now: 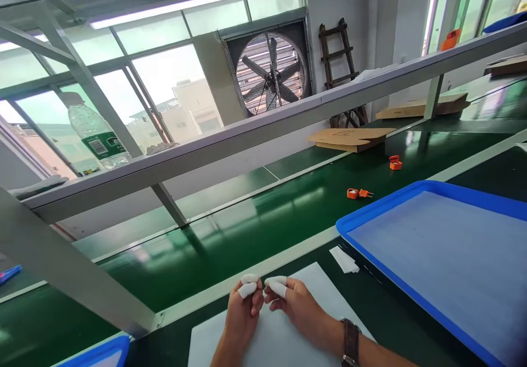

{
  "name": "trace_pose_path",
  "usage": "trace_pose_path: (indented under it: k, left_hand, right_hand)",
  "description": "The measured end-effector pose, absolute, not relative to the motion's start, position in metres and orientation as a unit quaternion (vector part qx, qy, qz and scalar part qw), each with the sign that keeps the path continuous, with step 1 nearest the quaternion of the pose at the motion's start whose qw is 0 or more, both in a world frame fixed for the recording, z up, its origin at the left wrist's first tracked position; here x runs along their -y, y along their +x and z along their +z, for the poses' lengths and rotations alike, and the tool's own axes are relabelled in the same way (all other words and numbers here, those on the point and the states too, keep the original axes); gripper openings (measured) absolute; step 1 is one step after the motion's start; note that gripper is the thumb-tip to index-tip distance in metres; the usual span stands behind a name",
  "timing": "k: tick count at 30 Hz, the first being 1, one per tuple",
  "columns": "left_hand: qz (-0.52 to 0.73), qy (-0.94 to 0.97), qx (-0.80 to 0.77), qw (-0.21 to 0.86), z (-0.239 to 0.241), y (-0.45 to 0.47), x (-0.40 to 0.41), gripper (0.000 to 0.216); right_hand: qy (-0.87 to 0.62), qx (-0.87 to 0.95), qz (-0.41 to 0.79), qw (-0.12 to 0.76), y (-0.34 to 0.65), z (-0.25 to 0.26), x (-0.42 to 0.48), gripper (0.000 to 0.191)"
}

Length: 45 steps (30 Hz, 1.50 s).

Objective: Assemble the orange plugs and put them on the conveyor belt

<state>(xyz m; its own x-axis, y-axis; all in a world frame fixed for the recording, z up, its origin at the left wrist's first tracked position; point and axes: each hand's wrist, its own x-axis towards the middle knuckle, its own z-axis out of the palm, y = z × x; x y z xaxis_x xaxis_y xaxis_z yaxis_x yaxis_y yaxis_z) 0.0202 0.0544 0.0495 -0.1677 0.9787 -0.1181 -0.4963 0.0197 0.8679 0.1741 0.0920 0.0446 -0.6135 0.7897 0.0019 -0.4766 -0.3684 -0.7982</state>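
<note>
My left hand (247, 302) and my right hand (295, 304) are close together above a white sheet (284, 345) on the dark worktop. White finger cots cover the thumb and forefinger of each. On both hands, thumb and forefinger are pressed together in a pinch. Whatever sits between the fingertips is too small or hidden to make out. A dark watch strap (351, 343) circles my right wrist. Just right of the sheet lies a small piece of folded white paper (344, 260).
A blue tray (405, 262) fills the right side; another blue tray (119, 350) shows lower left. Orange parts (352, 193) lie on the green belt (263, 210), with a cardboard box (349, 138) farther back. A metal shelf (247, 128) crosses above, holding a plastic bottle (99, 136).
</note>
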Motion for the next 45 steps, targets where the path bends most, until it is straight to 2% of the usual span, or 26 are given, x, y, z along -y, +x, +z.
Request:
trace_pose_path:
  k: [4, 7, 12, 22, 32, 36, 40, 45]
  left_hand:
    - [0.605, 0.314, -0.379, 0.626, 0.047, 0.026, -0.052, 0.01]
    - [0.546, 0.364, -0.379, 0.652, 0.049, 0.035, -0.048, 0.01]
    - [0.497, 0.42, -0.415, 0.636, 0.055, 0.043, -0.042, 0.016]
    - [0.459, 0.476, -0.467, 0.587, 0.054, 0.049, -0.037, 0.011]
    - [0.447, 0.504, -0.453, 0.585, 0.064, 0.054, -0.035, 0.027]
    - [0.438, 0.517, -0.458, 0.576, 0.058, 0.05, -0.036, 0.027]
    - [0.457, 0.528, -0.433, 0.569, 0.049, 0.044, -0.038, 0.038]
    - [0.457, 0.529, -0.417, 0.581, 0.043, 0.042, -0.04, 0.039]
  right_hand:
    - [-0.17, 0.394, 0.798, 0.423, 0.176, 0.05, -0.089, 0.024]
    - [-0.175, 0.417, 0.804, 0.385, 0.176, 0.049, -0.086, 0.026]
    - [-0.207, 0.469, 0.785, 0.348, 0.175, 0.041, -0.084, 0.038]
    - [-0.254, 0.529, 0.744, 0.32, 0.18, 0.046, -0.081, 0.041]
    - [-0.265, 0.543, 0.729, 0.32, 0.18, 0.037, -0.082, 0.038]
    - [-0.24, 0.501, 0.78, 0.286, 0.18, 0.042, -0.088, 0.043]
    - [-0.229, 0.444, 0.832, 0.243, 0.18, 0.051, -0.093, 0.047]
    - [-0.25, 0.467, 0.804, 0.268, 0.174, 0.036, -0.093, 0.049]
